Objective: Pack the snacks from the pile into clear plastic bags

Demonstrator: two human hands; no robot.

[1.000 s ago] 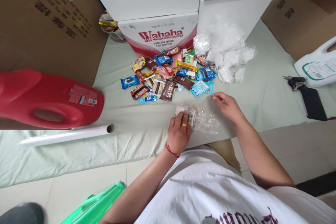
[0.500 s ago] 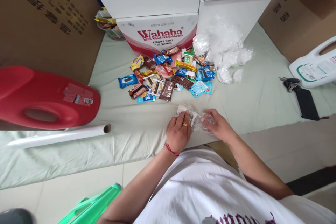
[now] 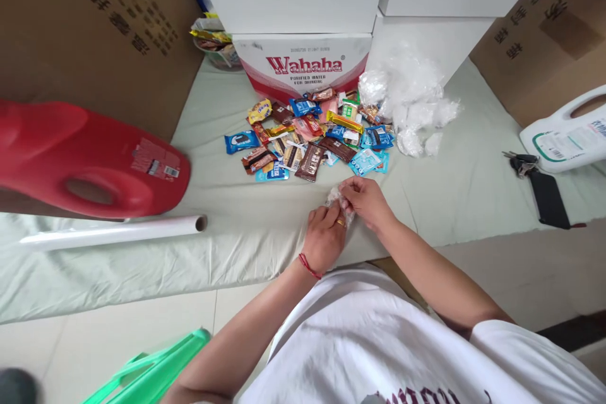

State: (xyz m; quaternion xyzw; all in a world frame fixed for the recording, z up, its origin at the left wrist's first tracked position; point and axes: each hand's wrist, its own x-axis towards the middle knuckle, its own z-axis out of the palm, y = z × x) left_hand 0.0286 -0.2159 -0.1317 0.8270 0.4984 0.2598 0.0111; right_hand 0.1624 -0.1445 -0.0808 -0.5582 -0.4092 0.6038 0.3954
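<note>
My left hand (image 3: 325,238), with a ring and a red cord bracelet, presses its bent fingers down on a crumpled clear plastic bag (image 3: 334,196) near the cloth's front edge. Closed in a pinch, my right hand (image 3: 368,202) holds the same bag at its far right side. Fingers cover much of the bag, so its contents cannot be made out. Just beyond both hands lies a pile of small wrapped snacks (image 3: 310,161) in brown, blue, red and yellow packets. Right of that pile sits a heap of crumpled clear plastic bags (image 3: 411,107).
A Wahaha carton (image 3: 303,63) backs the snacks. On the left are a red jug (image 3: 95,164) and a white roll (image 3: 118,231). At right lie a white jug (image 3: 568,132), keys (image 3: 523,163) and a black pouch (image 3: 549,199). A green bag (image 3: 151,369) is on the floor.
My right hand has moved left and forward, close against my left hand, folding the loose end of the plastic bag over. The view has shifted slightly.
</note>
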